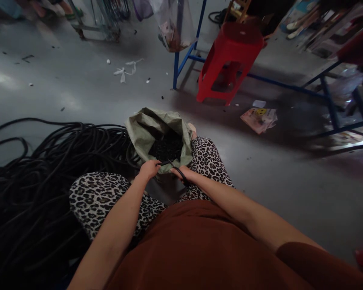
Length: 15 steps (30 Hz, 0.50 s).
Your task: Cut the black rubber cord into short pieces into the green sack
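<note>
My left hand (149, 169) pinches a thin black rubber cord (163, 163) over the near rim of a green woven sack (140, 135). Facing it, my right hand (184, 174) is closed round the dark handles of a pair of scissors (181, 175). The scissor blades point at the cord's free end; whether they touch it I cannot tell. Inside the open sack lies a heap of small black pieces (168, 148). The sack stands between my legs, in leopard-print trousers (207, 161).
Long black rubber cords (63, 141) lie in a big tangled pile on the left. A red plastic stool (230, 60) stands ahead beside a blue metal frame (176, 70). A printed plastic packet (260, 119) and scraps lie on the grey floor. People's feet show at the top edges.
</note>
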Tool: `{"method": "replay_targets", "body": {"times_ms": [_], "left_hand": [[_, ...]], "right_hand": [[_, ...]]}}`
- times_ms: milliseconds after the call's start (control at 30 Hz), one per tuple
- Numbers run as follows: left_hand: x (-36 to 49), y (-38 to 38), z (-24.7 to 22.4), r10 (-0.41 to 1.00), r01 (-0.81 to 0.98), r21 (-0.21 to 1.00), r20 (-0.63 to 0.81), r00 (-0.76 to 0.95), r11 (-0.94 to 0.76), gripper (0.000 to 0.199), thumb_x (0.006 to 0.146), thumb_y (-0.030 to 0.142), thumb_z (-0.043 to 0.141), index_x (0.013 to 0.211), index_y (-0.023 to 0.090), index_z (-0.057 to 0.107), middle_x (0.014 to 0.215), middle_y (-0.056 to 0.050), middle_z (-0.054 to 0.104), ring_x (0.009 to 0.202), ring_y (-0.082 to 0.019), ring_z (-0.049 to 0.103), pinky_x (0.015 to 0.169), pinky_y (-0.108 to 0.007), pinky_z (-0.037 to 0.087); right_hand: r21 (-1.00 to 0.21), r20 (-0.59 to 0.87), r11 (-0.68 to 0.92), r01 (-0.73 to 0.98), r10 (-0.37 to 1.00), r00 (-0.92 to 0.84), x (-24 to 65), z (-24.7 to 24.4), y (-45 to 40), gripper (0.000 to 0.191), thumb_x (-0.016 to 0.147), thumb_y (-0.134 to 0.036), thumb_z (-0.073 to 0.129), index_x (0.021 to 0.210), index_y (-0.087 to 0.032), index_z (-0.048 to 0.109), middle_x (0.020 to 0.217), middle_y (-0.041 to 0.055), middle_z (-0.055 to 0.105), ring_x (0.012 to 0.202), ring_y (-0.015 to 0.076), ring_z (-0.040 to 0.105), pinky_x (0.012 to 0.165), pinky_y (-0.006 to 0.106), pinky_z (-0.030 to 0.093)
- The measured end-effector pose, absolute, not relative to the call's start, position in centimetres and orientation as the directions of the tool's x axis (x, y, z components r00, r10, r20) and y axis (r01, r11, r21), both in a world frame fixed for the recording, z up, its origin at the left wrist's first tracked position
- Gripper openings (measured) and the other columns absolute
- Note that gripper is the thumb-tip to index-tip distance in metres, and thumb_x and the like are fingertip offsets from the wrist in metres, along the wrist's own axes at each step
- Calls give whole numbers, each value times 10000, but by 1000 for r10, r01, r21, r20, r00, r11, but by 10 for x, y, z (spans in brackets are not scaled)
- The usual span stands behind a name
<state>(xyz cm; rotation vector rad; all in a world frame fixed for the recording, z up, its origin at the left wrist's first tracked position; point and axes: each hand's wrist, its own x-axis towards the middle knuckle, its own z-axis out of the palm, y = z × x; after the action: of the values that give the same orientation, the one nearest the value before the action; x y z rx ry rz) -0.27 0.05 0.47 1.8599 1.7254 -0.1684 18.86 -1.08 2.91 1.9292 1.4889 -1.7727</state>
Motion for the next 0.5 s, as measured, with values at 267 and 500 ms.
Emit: {"method": "replay_targets", "body": {"times_ms": [267,500], "left_hand": [[-2,1,6,853,952,304,-506,130,35,342,810,329,462,1099,259,632,1035,-67,664,956,-210,598,829,-291,447],[-3,1,9,859,957,287,-497,119,34,336,803,335,468,1088,274,635,1021,-55,668,953,-215,602,817,-291,455]], "right_hand": [[-492,-805,-488,721,570,-164,190,21,-12,438,738,-539,595,582,-136,523,388,-3,428,342,107,433,335,193,353],[-467,-805,-483,740,579,-130,191,15,-10,462,724,-547,606,528,-145,492,394,6,433,359,112,448,344,196,358]]}}
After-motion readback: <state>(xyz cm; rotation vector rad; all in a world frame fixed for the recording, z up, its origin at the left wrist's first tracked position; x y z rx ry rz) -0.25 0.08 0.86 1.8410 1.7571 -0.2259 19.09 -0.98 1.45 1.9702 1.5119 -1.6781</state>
